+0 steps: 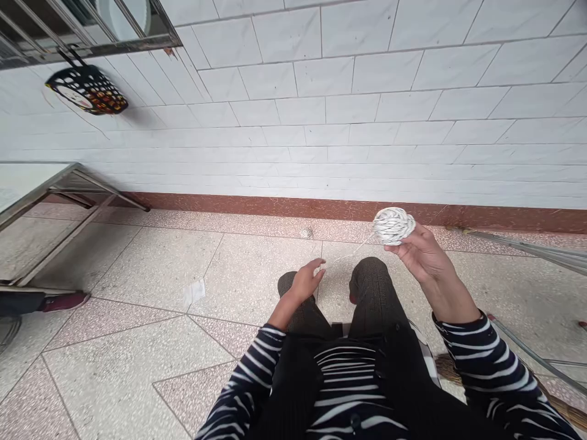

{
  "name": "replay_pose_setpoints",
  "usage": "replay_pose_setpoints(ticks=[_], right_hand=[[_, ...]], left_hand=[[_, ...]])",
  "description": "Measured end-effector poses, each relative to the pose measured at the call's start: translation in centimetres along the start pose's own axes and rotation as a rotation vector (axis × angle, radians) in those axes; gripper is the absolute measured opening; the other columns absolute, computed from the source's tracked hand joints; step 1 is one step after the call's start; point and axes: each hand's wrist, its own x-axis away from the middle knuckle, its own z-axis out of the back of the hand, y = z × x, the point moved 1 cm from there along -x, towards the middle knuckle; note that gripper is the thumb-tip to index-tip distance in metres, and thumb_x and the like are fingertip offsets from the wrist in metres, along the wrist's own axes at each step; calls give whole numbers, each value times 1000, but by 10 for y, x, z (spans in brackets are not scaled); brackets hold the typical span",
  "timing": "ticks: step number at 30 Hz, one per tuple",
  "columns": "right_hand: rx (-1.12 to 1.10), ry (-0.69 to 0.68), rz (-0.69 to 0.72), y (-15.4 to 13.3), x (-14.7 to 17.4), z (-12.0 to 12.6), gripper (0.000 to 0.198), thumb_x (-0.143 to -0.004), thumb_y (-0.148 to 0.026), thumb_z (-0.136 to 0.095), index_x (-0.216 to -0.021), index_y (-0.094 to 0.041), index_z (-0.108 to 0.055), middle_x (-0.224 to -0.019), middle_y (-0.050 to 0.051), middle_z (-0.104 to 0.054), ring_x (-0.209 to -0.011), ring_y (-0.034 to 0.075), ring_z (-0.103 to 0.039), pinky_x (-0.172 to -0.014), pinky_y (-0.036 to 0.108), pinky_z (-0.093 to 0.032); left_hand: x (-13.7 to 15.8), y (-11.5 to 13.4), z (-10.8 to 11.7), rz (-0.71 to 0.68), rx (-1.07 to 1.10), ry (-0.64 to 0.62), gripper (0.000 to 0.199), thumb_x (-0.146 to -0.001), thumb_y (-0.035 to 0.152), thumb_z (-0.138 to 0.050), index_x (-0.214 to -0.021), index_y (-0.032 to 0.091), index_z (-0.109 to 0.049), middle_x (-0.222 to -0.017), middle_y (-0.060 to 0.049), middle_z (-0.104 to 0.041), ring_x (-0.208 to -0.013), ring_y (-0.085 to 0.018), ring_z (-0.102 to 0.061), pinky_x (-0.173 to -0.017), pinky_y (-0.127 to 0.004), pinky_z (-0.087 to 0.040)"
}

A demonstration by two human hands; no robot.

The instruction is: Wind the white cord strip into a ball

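In the head view, my right hand [426, 256] is raised at the right and closed around the near side of a ball of white yarn [393, 226]. From the ball a thin yarn strand [355, 252] slants down and left towards my left hand [305, 282]. That hand hovers over my left knee, its fingers curled together at the strand's end. Exactly how the strand runs between those fingers is too fine to make out. Beyond it, a small whitish clump [306, 233] lies on the floor near the wall.
A metal-framed table [68, 177] stands at the left, a person's shoe [66, 301] beside it. A patterned bag [87, 90] hangs from the window bars. On the floor lies a white scrap [196, 291]. Metal poles [527, 241] and broom bristles [448, 366] are at the right.
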Motion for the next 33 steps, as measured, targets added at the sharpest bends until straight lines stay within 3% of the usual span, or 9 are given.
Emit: replay_pose_setpoints(ticks=[3, 7, 10, 14, 20, 28, 33], right_hand=[[61, -134, -100, 17, 10, -23, 46, -61, -22, -79, -106, -27, -70, -102, 4, -74, -93, 28, -70, -66, 38, -63], [142, -250, -189, 41, 26, -42, 49, -67, -29, -77, -115, -28, -67, -101, 4, -74, -96, 29, -70, -70, 41, -63], [149, -249, -225, 51, 31, -39, 49, -66, -31, -78, -114, -27, -68, -99, 5, -74, -95, 29, -70, -70, 42, -62], [105, -148, -279, 53, 24, -19, 41, -60, -24, -82, -99, -24, -71, -98, 6, -74, -94, 31, -70, -69, 43, -63], [81, 46, -109, 37, 7, 0, 29, -57, -17, -80, -84, -23, -71, -97, 3, -72, -88, 25, -68, -63, 37, -62], [169, 16, -18, 7, -2, 5, 33, -56, -15, -81, -87, -22, -73, -88, 3, -70, -71, 19, -65, -50, 27, -57], [312, -18, 67, 0, -11, 8, 41, -56, -17, -83, -95, -23, -72, -91, 3, -69, -76, 20, -65, -52, 28, -58]], left_hand=[[-16, 30, -11, -103, 206, 34, 39, -88, 28, -58, -125, 18, -62, -131, -11, -63, -114, -23, -60, -83, -31, -51], [-27, 57, -31, -203, 460, 126, 29, -84, 30, -65, -107, 13, -68, -111, -11, -71, -99, -22, -64, -88, -34, -51], [-17, 57, -44, -154, 553, 114, 25, -87, 36, -63, -87, 12, -68, -85, -7, -72, -80, -18, -64, -79, -31, -52], [7, 45, -52, -119, 524, -60, 38, -95, 43, -49, -78, 13, -64, -68, -3, -64, -62, -12, -58, -65, -23, -49], [26, 29, -50, -81, 468, -151, 35, -95, 42, -48, -80, 14, -63, -68, -1, -61, -61, -10, -55, -64, -21, -47], [33, 26, -32, -29, 433, -201, 41, -94, 48, -50, -76, 14, -63, -71, -2, -62, -61, -11, -55, -61, -21, -47], [49, 32, -28, -61, 425, -294, 44, -96, 48, -47, -71, 14, -61, -65, -2, -59, -61, -11, -54, -62, -21, -44]])
